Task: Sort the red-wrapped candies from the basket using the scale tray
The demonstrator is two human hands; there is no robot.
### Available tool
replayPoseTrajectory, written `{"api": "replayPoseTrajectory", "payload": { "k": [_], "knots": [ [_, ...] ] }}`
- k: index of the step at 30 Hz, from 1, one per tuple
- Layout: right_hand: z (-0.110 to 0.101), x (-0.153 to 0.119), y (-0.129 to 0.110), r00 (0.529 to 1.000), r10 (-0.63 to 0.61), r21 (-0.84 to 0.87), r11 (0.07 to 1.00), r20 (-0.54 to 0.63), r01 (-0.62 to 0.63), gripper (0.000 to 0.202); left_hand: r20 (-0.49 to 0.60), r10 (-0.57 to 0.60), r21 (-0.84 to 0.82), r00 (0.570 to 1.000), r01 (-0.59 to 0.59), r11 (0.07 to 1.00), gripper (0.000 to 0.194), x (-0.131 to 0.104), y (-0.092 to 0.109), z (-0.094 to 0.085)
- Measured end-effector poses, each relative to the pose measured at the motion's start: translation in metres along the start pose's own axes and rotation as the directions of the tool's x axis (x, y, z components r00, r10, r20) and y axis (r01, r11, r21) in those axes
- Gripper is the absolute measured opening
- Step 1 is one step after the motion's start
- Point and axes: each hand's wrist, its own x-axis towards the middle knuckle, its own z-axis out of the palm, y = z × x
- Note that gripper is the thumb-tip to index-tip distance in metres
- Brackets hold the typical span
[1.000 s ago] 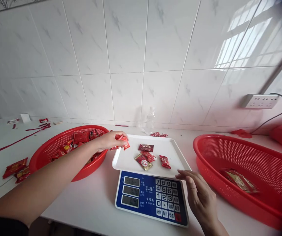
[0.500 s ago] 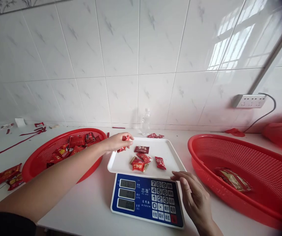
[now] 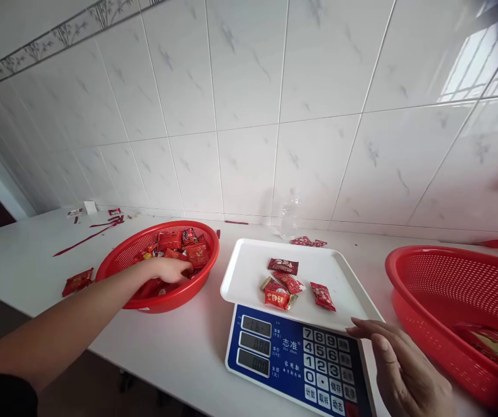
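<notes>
Left hand (image 3: pixel 173 270): reached down into the oval red plastic mesh basket (image 3: pixel 177 299), fingertips sunk among small wrapped packets, mostly red, and hidden. Cannot tell whether the fingers are together on a packet or apart. Beside them, a square red packet with gold print (image 3: pixel 197 254) lies against the basket's inner right side.

Right hand (image 3: pixel 409 373): thumb apart from the fingers, nothing seen between them. Fingertips at the near right corner of the shallow white rectangular tray (image 3: pixel 249 263); cannot tell whether they press on it.

On the tray: a dark red packet (image 3: pixel 283 266) farthest back; nearer, a red patterned packet (image 3: pixel 290 282) touching a small cluster, where a bright red packet with gold print (image 3: pixel 277 299) lies over a gold-ended one. A narrow red packet (image 3: pixel 322 296) lies apart, to the right.

Tray sits behind the keypad of a blue-faced digital scale (image 3: pixel 289 359). Clear plastic bottle (image 3: pixel 290 217) upright behind the tray, red-and-white wrappers (image 3: pixel 308 242) beside it.

Far right, a second red mesh basket (image 3: pixel 422 327) with a gold-and-red package inside. Left on the white table (image 3: pixel 166 347): a loose red packet (image 3: pixel 77 282) near the first basket, dark red ribbon (image 3: pixel 87 238) beyond.
</notes>
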Motion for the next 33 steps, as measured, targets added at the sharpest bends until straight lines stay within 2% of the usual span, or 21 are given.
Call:
{"api": "replayPoseTrajectory", "payload": {
  "k": [3, 6, 10, 13, 15, 17, 21, 25, 33],
  "knots": [
    [0.001, 0.0, 0.001, 1.0, 0.012, 0.006, 1.0, -0.001, -0.012, 0.031, 0.029, 0.009, -0.058, 1.0, -0.007, 0.998, 0.065, 0.015, 0.008, 0.014],
    [0.002, 0.0, 0.001, 1.0, 0.025, 0.008, 1.0, -0.006, -0.025, 0.031, 0.019, -0.02, -0.151, 1.0, 0.022, 0.988, 0.073, 0.025, 0.013, 0.022],
    [0.002, 0.001, -0.001, 0.999, 0.041, 0.019, 0.999, 0.004, -0.041, 0.031, 0.017, -0.105, -0.296, 0.994, 0.105, 0.949, 0.061, 0.031, 0.014, 0.03],
    [0.001, 0.001, 0.0, 0.998, 0.056, 0.025, 0.998, 0.01, -0.056, 0.031, 0.047, -0.097, -0.364, 0.994, 0.107, 0.925, 0.043, 0.03, 0.014, 0.033],
    [0.001, 0.0, 0.001, 0.998, 0.057, 0.021, 0.998, 0.014, -0.057, 0.03, 0.075, -0.066, -0.387, 0.995, 0.089, 0.918, 0.03, 0.029, 0.015, 0.029],
    [0.001, -0.001, 0.001, 0.998, 0.057, 0.021, 0.998, 0.013, -0.057, 0.031, 0.099, -0.02, -0.407, 0.995, 0.059, 0.911, 0.028, 0.025, 0.014, 0.02],
    [0.001, -0.001, 0.0, 0.998, 0.061, 0.033, 0.998, 0.011, -0.062, 0.03, 0.109, 0.044, -0.5, 0.993, 0.016, 0.866, 0.045, 0.014, 0.01, -0.005],
    [0.001, 0.0, -0.002, 0.998, 0.063, 0.026, 0.998, 0.017, -0.064, 0.03, 0.088, 0.015, -0.564, 0.996, 0.037, 0.825, 0.058, 0.0, 0.004, -0.024],
    [-0.001, -0.001, -0.002, 0.997, 0.078, 0.043, 0.996, 0.006, -0.078, 0.032, 0.076, -0.016, -0.584, 0.997, 0.057, 0.81, 0.065, -0.011, 0.008, -0.03]
  ]
}}
